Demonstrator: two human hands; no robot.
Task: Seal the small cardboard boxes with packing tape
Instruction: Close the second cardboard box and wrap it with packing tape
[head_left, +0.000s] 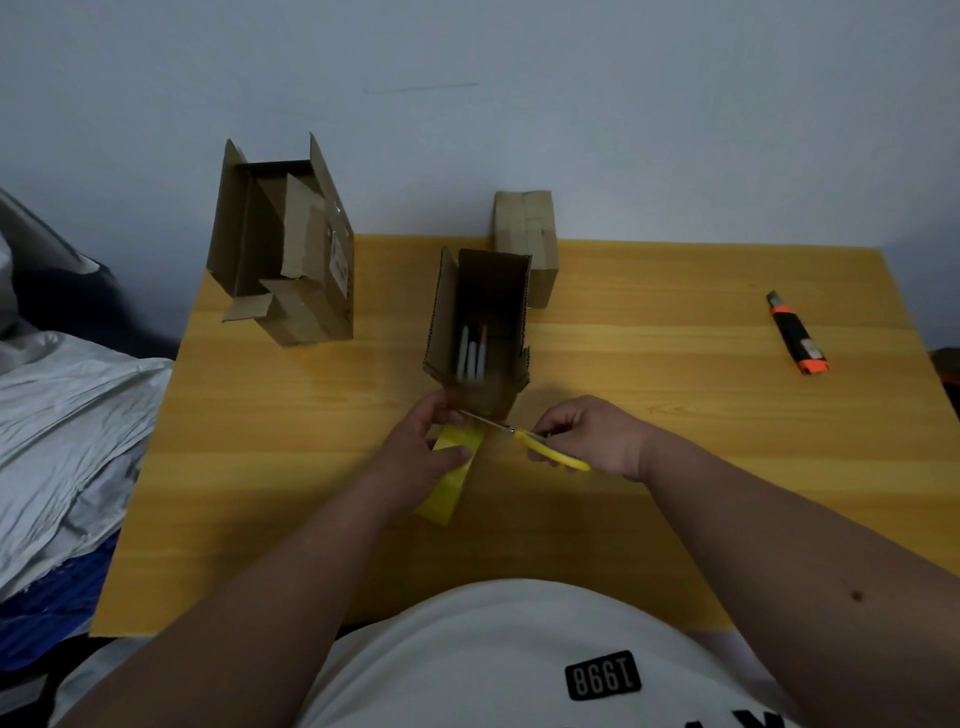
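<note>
two hands work with tape and scissors in front of a small open box

the left hand (415, 452) curls around a yellow roll of tape (449, 478) and holds it just over the wood table (675, 415). the right hand (587, 436) grips yellow scissors (540, 444) with curled fingers — the blades point left, up to the top of the roll, near the left thumb. just behind the hands stands the open box (483, 322), flaps up, with a few pens (471, 351) inside. a closed small box (525, 244) stands right behind it at the table's far edge. a bigger open box (283, 244) sits at the far left corner. an orange and black knife (797, 335) lies well apart on the right — no hand touches it.
</note>
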